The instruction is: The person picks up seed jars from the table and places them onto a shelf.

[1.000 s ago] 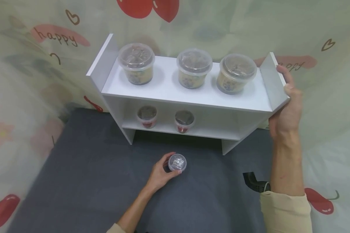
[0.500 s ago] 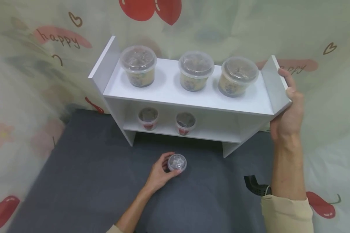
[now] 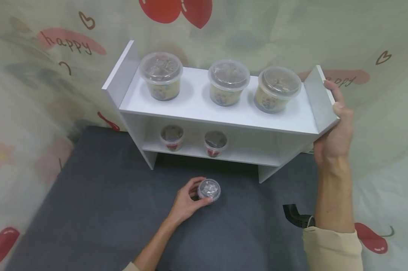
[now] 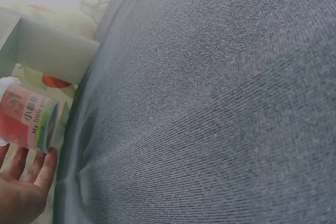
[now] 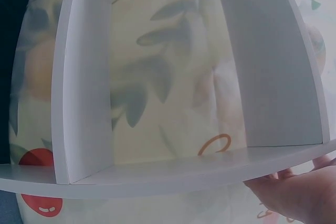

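My left hand (image 3: 185,205) holds a small clear-lidded plastic cup (image 3: 209,188) between thumb and fingers, low in front of the white shelf. In the left wrist view, the cup (image 4: 23,114) shows a red and green printed label, and the hand (image 4: 23,195) appears at its base. My right hand (image 3: 336,139) grips the raised right side panel of the shelf unit (image 3: 197,111). The right wrist view has that hand (image 5: 299,195) at the panel's outer side, fingers partly hidden behind it.
Three larger lidded tubs stand along the top board: a left tub (image 3: 163,90), a middle tub (image 3: 225,96) and a right tub (image 3: 269,99). On the lower board sit two small red-labelled cups, left (image 3: 172,139) and middle (image 3: 214,143). Printed cloth (image 3: 244,41) hangs behind.
The small cup in my left hand has shifted slightly to the right. My right hand stays on the side panel, and the whole head view has moved a little.
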Demonstrator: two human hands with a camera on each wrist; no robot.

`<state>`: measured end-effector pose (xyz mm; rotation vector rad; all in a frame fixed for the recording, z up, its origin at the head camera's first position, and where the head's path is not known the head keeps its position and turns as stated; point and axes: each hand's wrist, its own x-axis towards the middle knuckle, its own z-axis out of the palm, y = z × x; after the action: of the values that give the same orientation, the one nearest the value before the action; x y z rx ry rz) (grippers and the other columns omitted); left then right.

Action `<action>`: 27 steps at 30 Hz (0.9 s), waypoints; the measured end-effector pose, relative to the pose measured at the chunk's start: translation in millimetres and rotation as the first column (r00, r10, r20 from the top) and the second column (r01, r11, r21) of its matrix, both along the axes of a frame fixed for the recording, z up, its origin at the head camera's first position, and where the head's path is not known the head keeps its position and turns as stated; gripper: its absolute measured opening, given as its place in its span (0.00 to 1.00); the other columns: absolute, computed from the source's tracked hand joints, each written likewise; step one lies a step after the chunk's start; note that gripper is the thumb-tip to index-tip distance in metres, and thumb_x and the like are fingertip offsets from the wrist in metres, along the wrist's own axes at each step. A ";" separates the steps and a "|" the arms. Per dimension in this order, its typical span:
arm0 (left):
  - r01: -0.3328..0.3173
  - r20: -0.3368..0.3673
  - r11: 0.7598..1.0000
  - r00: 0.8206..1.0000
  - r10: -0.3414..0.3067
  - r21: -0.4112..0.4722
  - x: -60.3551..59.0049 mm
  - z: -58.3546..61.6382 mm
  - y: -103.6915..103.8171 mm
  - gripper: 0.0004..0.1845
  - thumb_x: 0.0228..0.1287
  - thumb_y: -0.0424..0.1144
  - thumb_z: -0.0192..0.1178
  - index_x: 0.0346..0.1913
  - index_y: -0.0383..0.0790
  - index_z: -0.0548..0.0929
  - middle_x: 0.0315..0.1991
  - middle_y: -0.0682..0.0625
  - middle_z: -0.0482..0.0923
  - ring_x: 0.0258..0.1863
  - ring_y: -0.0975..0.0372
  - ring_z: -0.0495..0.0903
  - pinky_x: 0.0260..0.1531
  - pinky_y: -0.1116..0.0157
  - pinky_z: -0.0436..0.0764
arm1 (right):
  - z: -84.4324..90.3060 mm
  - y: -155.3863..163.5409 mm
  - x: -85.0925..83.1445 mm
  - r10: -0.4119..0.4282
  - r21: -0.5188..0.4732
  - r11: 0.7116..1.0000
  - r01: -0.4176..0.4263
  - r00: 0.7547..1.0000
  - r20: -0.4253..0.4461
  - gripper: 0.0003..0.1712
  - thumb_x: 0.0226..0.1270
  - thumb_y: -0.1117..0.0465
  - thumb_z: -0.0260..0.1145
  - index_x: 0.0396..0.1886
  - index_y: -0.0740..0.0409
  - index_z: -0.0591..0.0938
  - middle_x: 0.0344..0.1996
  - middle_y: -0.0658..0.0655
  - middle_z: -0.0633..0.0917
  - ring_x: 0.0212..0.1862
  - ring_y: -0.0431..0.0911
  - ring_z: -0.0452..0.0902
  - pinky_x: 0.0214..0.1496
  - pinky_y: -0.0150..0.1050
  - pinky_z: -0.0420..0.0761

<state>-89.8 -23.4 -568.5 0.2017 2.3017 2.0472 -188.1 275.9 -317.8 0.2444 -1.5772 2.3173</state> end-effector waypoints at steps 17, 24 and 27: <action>0.022 -0.032 0.998 0.999 -0.021 0.055 3.6 21.5 2.0 0.35 0.49 0.29 0.76 0.64 0.38 0.78 0.58 0.42 0.79 0.55 0.52 0.80 0.53 0.57 0.79 | 0.2 -1.8 -1.1 0.011 -0.050 0.999 -0.011 1.000 -0.004 0.31 0.63 0.56 0.44 0.66 0.53 0.75 0.57 0.62 0.75 0.49 0.50 0.73 0.42 0.37 0.76; 0.027 -0.092 0.996 0.996 -0.019 0.086 1.3 21.5 4.4 0.36 0.47 0.33 0.79 0.63 0.48 0.80 0.58 0.51 0.80 0.55 0.59 0.81 0.53 0.63 0.79 | -0.4 -1.0 -1.4 0.012 -0.062 0.998 -0.012 1.000 -0.005 0.31 0.62 0.57 0.46 0.65 0.53 0.76 0.56 0.62 0.76 0.48 0.50 0.74 0.41 0.38 0.77; 0.032 -0.126 0.996 0.992 -0.021 0.087 0.6 26.5 5.4 0.36 0.47 0.35 0.79 0.62 0.50 0.80 0.58 0.54 0.81 0.56 0.60 0.80 0.54 0.63 0.78 | -0.8 -0.9 -2.0 0.011 -0.062 0.998 -0.011 1.000 -0.011 0.31 0.62 0.57 0.46 0.65 0.54 0.76 0.55 0.62 0.76 0.48 0.50 0.74 0.41 0.38 0.77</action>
<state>-89.2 -18.0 -542.0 0.3732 2.2633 2.1856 -190.0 275.0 -318.6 0.2504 -1.4994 2.3651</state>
